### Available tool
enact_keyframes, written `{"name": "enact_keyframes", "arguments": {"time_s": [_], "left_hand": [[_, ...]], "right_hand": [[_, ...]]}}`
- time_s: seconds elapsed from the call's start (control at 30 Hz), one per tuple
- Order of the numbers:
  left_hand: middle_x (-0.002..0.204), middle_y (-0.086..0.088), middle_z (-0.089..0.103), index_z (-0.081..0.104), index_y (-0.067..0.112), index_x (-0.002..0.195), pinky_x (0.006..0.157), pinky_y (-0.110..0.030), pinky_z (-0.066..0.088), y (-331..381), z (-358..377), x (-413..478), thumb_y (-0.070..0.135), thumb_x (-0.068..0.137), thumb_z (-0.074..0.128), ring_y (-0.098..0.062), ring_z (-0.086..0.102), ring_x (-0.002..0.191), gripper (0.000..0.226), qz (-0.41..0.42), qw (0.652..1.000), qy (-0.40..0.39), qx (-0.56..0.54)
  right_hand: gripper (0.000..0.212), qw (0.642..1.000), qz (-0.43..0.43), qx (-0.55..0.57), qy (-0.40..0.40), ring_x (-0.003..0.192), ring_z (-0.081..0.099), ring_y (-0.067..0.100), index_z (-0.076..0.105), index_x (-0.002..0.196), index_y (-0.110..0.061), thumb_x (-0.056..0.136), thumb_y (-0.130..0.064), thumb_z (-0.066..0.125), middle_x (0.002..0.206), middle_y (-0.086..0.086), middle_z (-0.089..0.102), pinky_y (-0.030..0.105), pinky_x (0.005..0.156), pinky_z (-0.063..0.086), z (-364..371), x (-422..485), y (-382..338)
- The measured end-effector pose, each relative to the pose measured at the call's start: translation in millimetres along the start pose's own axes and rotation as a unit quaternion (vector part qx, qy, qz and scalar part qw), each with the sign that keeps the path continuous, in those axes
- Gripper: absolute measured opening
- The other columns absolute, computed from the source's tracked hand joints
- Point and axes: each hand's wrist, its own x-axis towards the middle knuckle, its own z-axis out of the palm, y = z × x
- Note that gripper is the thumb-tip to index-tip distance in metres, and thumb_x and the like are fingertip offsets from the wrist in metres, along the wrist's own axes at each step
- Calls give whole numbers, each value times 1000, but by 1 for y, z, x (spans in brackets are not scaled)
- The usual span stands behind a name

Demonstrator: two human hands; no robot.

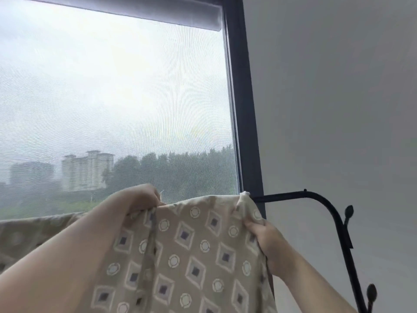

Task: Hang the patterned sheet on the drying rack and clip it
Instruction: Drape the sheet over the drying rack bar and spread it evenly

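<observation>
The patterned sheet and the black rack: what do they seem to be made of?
The patterned sheet looks like thin woven fabric, perhaps cotton, matte: it hangs in soft folds. The black rack looks like painted metal rod, dull black: it is slim and bends in a smooth curve, though coated plastic is possible.

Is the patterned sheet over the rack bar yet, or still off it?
Over it: the patterned sheet drapes down from the line of the black rack bar; left hand pinches its top edge, right hand grips its side.
</observation>
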Motion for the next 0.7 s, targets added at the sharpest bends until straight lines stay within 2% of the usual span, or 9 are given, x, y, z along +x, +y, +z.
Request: {"name": "enact_keyframes", "arguments": {"time_s": [0.13,0.2,0.27,0.33,0.37,0.43,0.47,0.57,0.7], "left_hand": [[80,-2,64,57,11,79,65,-27,49,-4,6,-2,40,90,63,-15,56,70,31,66,996,51,8],[66,0,64,58,14,66,67,-33,55,-11,9,-9,59,84,57,-16,59,61,48,103,989,68,-86],[53,7,61,57,19,56,53,-22,49,-17,8,-18,79,66,59,-5,55,48,60,135,983,64,-103],[59,5,67,64,19,62,50,-19,47,-22,7,-24,71,64,69,-2,59,50,52,146,987,56,-29],[63,4,70,67,20,66,51,-21,48,-23,7,-25,64,66,70,-3,61,53,44,149,987,59,9],[67,4,71,67,22,71,54,-25,51,-22,7,-27,56,76,67,-5,65,58,34,161,983,73,54],[71,3,71,68,21,76,58,-27,53,-20,6,-26,50,83,64,-7,66,61,30,159,982,79,60],[79,-4,73,67,16,82,68,-34,57,-20,2,-22,34,96,55,-14,68,67,25,124,990,65,17],[79,5,73,71,19,81,74,-31,53,-21,-11,-9,45,94,54,-14,69,77,34,51,997,0,54]], "right_hand": [[18,997,-57,4,57,84,72,37,69,103,1,96,-13,59,93,22,74,50,82,58,12,14,-35],[18,997,-58,18,48,79,72,35,68,100,2,97,-12,57,90,22,73,45,73,60,18,20,-51],[21,997,-58,35,40,73,71,31,67,101,3,99,-13,53,85,20,72,37,62,60,26,27,-66],[23,996,-49,64,34,70,68,30,65,98,2,101,-15,50,82,19,67,35,57,59,37,35,-80],[24,996,-41,78,35,67,65,28,64,89,0,101,-16,49,79,17,64,35,55,57,42,41,-86],[32,993,-27,108,46,58,59,23,55,70,-8,101,-13,47,67,12,57,37,56,51,51,54,-92],[32,992,-21,119,48,58,57,24,52,69,-8,100,-11,46,66,13,56,41,60,51,54,62,-94],[22,994,-5,95,46,68,58,29,55,78,-4,98,-7,46,77,16,57,47,72,52,57,81,-92],[22,997,15,-37,65,65,60,30,63,90,3,92,3,42,77,18,59,41,66,54,44,102,-90]]}}
